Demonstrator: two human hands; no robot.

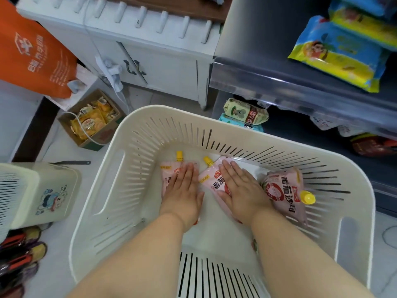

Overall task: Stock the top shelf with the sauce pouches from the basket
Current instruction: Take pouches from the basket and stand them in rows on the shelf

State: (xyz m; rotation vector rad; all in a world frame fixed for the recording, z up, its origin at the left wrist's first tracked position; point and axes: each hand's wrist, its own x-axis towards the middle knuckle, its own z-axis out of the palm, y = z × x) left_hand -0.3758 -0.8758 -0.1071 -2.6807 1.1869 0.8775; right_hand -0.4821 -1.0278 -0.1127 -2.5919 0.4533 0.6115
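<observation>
While pressed flat inside basket (171, 110): hands, two.
Left hand (184, 190): fingers straight, together, flat on left pouch (167, 175).
Right hand (240, 188): fingers straight, flat on middle pouch (211, 183).
Pouch count: three, all in basket; third pouch (283, 194) leaning at right wall, untouched.

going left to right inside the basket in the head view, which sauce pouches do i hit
left sauce pouch under the left hand, middle sauce pouch under the right hand, right sauce pouch by the basket wall

A small shop: right of the cream basket (184, 114) stand grey shelves (268, 78) of packaged snacks (337, 54); left of it, a cardboard box (103, 136) of biscuit packets (90, 121).
</observation>
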